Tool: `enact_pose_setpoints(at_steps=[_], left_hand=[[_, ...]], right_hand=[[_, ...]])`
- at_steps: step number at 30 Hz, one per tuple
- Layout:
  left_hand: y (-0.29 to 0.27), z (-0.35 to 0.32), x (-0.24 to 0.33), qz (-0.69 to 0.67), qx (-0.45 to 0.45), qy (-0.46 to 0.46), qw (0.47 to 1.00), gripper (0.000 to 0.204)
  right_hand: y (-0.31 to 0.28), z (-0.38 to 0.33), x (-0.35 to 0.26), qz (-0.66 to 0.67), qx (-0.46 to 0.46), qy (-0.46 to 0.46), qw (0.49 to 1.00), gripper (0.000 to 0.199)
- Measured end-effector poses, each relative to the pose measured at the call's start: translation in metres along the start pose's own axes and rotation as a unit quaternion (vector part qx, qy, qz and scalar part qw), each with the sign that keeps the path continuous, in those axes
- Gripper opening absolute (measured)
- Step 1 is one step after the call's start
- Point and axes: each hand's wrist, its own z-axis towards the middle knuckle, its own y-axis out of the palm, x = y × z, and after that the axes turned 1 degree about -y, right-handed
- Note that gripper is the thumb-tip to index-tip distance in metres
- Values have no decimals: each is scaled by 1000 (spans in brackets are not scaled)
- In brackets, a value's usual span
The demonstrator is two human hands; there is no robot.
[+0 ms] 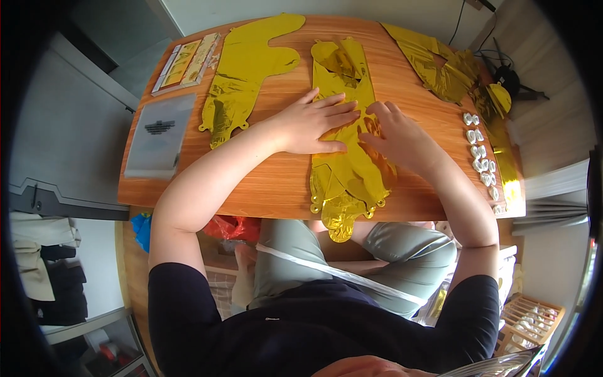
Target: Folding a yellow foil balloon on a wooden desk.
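A flat, uninflated gold foil balloon [344,173] lies lengthwise on the wooden table in front of me. Its near end is folded and crumpled, with a rounded tip hanging past the front edge. My left hand [314,125] is spread flat across the balloon's middle, fingers pointing right. Beside it, my right hand [396,135] rests at the foil's right side with bent fingers; thumb and forefinger are apart over wrinkled foil. Part of the balloon is hidden beneath both hands.
Another flat gold balloon [242,75] lies to the left. Behind my right hand is more gold foil [433,63]. Several small white coiled bundles [480,151] line the table's right side. A clear plastic sleeve [160,138] and a printed flat pack [185,63] lie at left.
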Motion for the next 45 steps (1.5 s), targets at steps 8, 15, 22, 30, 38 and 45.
enact_pose_setpoints(at_steps=[8, 15, 22, 30, 38, 45], left_hand=[[7, -2, -8, 3, 13, 5, 1000, 84], [3, -2, -4, 8, 1, -3, 1000, 99], [5, -1, -4, -8, 12, -5, 1000, 103], [5, -2, -4, -19, 13, -4, 1000, 104], [9, -1, -7, -10, 23, 2, 1000, 104], [1, -3, -2, -21, 14, -6, 1000, 100]], right_hand=[[-22, -9, -7, 13, -144, 72, 987, 75], [-12, -36, -8, 64, -34, 89, 993, 87], [-3, -46, 3, 365, -47, 114, 923, 80], [-4, -63, 6, 223, 44, -110, 968, 67], [-18, -54, 16, -160, 24, -285, 945, 40], [-19, -32, -4, -113, 33, -279, 953, 34]])
